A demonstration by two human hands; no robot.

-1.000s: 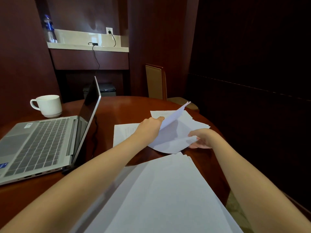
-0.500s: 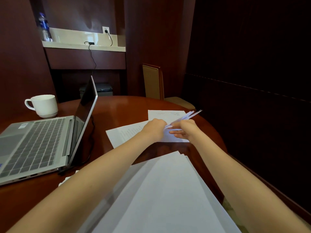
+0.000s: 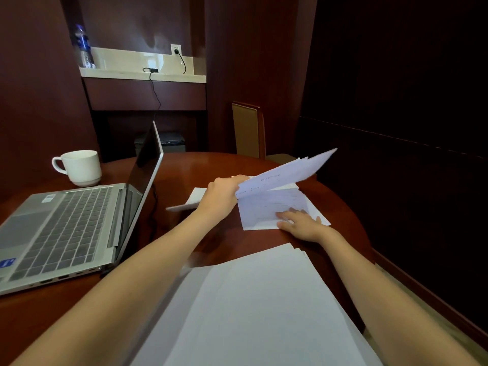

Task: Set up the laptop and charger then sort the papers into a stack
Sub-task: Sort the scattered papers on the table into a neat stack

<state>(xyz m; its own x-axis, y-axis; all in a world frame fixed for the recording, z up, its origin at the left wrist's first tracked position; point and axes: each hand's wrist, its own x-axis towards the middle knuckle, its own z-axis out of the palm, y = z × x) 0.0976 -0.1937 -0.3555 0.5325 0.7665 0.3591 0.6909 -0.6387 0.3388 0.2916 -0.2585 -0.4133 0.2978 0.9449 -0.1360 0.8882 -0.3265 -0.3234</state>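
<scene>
On sheets [image 3: 287, 171] held in the left grip [image 3: 221, 192], print blurs unreadably.

On the round reddish-brown wooden bench [image 3: 200, 167], bare wood runs between the upright screen of the open silver laptop [image 3: 66, 228] and the loose white printed sheets [image 3: 266, 212]. A thin black cable [image 3: 154, 207] lies along the screen's side of it. A narrower bare band separates those sheets from the near stack of plain white paper [image 3: 264, 313]. The left grip [image 3: 221, 192] holds a fan of white pages [image 3: 287, 171] tilted over the flat sheets. The right grip [image 3: 301, 223] lies flat on them.
</scene>
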